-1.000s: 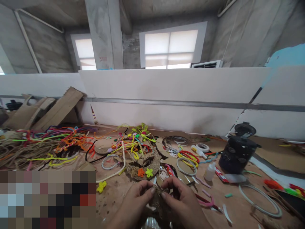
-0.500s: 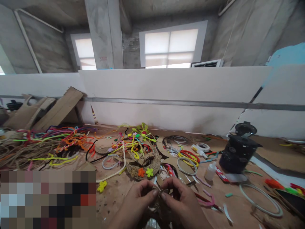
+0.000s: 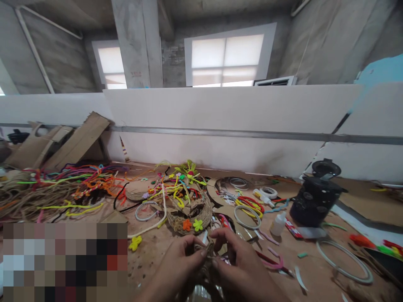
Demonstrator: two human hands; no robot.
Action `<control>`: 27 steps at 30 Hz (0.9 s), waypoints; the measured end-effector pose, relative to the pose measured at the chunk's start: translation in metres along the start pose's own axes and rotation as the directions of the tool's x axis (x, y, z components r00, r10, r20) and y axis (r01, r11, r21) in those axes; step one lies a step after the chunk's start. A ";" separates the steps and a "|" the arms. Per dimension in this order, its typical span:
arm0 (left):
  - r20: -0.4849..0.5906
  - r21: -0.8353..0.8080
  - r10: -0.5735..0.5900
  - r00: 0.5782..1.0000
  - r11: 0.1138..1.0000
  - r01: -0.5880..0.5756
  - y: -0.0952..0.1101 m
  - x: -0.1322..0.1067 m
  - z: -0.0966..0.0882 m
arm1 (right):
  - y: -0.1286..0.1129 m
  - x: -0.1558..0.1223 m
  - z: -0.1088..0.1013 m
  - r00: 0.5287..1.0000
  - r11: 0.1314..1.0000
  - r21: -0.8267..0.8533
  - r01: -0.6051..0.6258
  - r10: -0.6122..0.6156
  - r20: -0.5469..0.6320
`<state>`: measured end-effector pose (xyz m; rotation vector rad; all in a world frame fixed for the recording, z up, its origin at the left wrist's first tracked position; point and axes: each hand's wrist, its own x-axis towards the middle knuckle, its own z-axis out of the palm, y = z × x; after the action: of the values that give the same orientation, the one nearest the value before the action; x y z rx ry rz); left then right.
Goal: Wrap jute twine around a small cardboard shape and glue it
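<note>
My left hand [image 3: 179,266] and my right hand [image 3: 241,266] meet at the bottom middle of the view, fingertips pinched together on a small jute-twine piece [image 3: 206,251] held between them. Just beyond the hands lies a twine-wrapped ring [image 3: 193,218] with orange and green felt flowers, heaped with coloured pipe cleaners [image 3: 178,188]. A yellow felt flower [image 3: 135,243] lies left of my left hand.
A black pot [image 3: 313,199] stands at the right, with a small white glue bottle [image 3: 278,223] beside it. White rings [image 3: 344,262] and cardboard cut-outs [image 3: 220,197] lie around. More pipe cleaners and twine [image 3: 59,193] cover the left; cardboard sheets [image 3: 63,142] lean on the white partition.
Both hands have kept pinching the twine piece, their fingertips shifting slightly. The view has tilted a little upward.
</note>
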<state>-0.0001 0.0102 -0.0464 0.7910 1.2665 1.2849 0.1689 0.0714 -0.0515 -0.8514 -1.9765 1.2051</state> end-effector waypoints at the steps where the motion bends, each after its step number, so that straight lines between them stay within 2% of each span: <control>1: -0.011 -0.016 0.004 1.000 1.000 -0.004 0.000 0.000 0.000 | -0.002 0.000 -0.003 0.999 0.993 -0.104 0.053 -0.053 0.006; 6: 0.001 -0.090 0.013 1.000 0.996 -0.013 -0.005 0.002 0.000 | -0.007 -0.001 -0.011 0.973 0.833 -0.505 0.226 -0.221 0.072; 9: 0.017 -0.058 0.026 1.000 0.998 -0.024 -0.007 0.003 -0.002 | -0.002 -0.002 -0.009 0.956 0.741 -0.614 0.271 -0.284 0.079; 11: 0.028 -0.014 0.024 0.999 1.000 -0.023 -0.006 0.003 -0.003 | 0.001 -0.003 -0.007 0.950 0.723 -0.632 0.278 -0.305 0.070; 14: 0.035 0.079 0.039 0.999 0.996 -0.041 -0.004 0.003 -0.004 | 0.001 -0.003 -0.007 0.957 0.757 -0.600 0.258 -0.285 0.051; 20: 0.048 0.153 0.071 0.996 0.985 -0.078 -0.004 -0.001 -0.003 | -0.007 -0.004 -0.008 0.987 0.877 -0.454 0.159 -0.150 0.055; 25: 0.010 0.243 0.030 0.999 0.969 -0.032 0.002 -0.006 0.002 | -0.007 -0.004 -0.004 0.987 0.918 -0.362 0.161 -0.160 0.034; 27: -0.011 0.308 0.053 0.999 0.950 -0.047 0.002 -0.007 0.002 | -0.006 -0.004 -0.003 0.987 0.928 -0.338 0.157 -0.155 0.034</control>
<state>0.0021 0.0045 -0.0428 1.0386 1.4929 1.1508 0.1724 0.0675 -0.0458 -0.8355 -2.2494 0.7867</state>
